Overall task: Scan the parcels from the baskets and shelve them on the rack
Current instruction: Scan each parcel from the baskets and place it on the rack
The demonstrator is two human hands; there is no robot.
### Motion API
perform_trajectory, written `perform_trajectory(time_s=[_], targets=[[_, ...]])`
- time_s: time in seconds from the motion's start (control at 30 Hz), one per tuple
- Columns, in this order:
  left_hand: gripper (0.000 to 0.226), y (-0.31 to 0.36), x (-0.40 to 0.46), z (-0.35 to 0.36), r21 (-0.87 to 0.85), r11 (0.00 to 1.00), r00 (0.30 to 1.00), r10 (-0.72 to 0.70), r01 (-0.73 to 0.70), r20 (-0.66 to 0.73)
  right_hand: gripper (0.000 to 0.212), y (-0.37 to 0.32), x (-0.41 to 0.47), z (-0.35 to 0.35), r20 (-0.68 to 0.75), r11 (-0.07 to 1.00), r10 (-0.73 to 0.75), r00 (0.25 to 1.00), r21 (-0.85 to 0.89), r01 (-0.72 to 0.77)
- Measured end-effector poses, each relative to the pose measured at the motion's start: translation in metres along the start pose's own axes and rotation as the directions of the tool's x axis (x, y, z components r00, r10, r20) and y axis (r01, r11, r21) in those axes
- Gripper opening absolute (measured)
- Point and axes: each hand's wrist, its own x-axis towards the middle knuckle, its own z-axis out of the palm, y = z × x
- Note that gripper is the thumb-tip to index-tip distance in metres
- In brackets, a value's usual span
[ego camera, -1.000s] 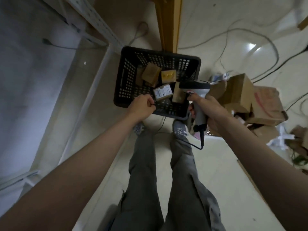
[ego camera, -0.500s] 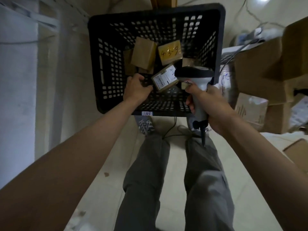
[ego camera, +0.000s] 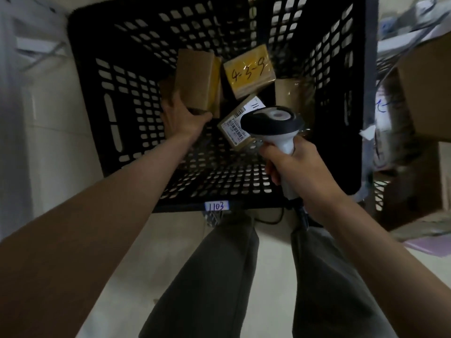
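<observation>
A black perforated basket (ego camera: 117,111) tagged "1103" stands on the floor in front of my legs. Inside lie several small parcels: a plain brown box (ego camera: 195,79), a yellow one marked "4-3-9" (ego camera: 249,69), a labelled one with barcodes (ego camera: 231,125), and a taped brown one (ego camera: 288,93). My left hand (ego camera: 183,118) reaches into the basket and grips the lower end of the plain brown box. My right hand (ego camera: 295,164) holds a white and black barcode scanner (ego camera: 273,123) above the labelled parcel, partly hiding it.
Large cardboard boxes (ego camera: 424,93) and loose papers crowd the right side of the basket. A pale rack frame (ego camera: 39,50) stands at the left. The scanner's black cable (ego camera: 302,215) hangs below my right hand towards the floor.
The view has closed in on the basket. My left hand moved deeper in, from the near rim to the plain brown box. The scanner stays over the labelled parcel.
</observation>
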Motion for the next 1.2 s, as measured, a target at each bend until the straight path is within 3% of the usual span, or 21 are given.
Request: perform_trajectory(time_s=[0.2,0.33,0.53,0.73,0.83,0.9,1.0,1.1,1.2], targets=[[0.121,0.004,0.043,0.022,-0.052,0.999,0.996,0.013,-0.017,-0.084,0.017,0.012,0.023,0.002,0.037,0.999,0.036,0.999,0.036,-0.037],[0.121,0.008,0.047,0.030,-0.095,0.995,0.994,-0.028,0.018,-0.104,0.022,0.014,0.026,-0.002,0.053,0.995,0.048,0.997,0.084,-0.052],[0.103,-0.001,-0.012,0.021,-0.351,0.918,0.983,-0.180,0.183,0.043,0.024,0.005,0.003,-0.012,0.048,0.997,0.020,0.999,0.077,-0.023],[0.086,-0.004,-0.108,-0.030,-0.642,0.700,0.950,-0.244,0.312,0.196,0.019,-0.026,-0.068,-0.038,0.094,0.997,0.020,0.995,0.070,-0.027],[0.051,0.003,-0.159,-0.070,-0.732,0.562,0.923,-0.239,0.384,0.300,0.026,-0.059,-0.114,-0.055,0.145,0.999,0.018,0.989,0.031,-0.023],[0.040,0.010,-0.195,-0.101,-0.784,0.454,0.906,-0.233,0.423,0.353,0.032,-0.088,-0.147,-0.066,0.166,1.000,0.009,0.986,-0.013,-0.007],[0.044,0.017,-0.255,-0.148,-0.864,0.272,0.902,-0.220,0.423,0.372,0.036,-0.139,-0.204,-0.082,0.192,0.995,-0.028,0.981,-0.084,0.045],[0.062,0.026,-0.319,-0.198,-0.906,0.104,0.899,-0.216,0.410,0.382,0.035,-0.191,-0.265,-0.094,0.270,0.981,-0.082,0.959,-0.149,0.126],[0.057,0.029,-0.378,-0.248,-0.930,-0.074,0.906,-0.210,0.360,0.367,0.031,-0.234,-0.324,-0.101,0.344,0.965,-0.133,0.929,-0.168,0.201]])
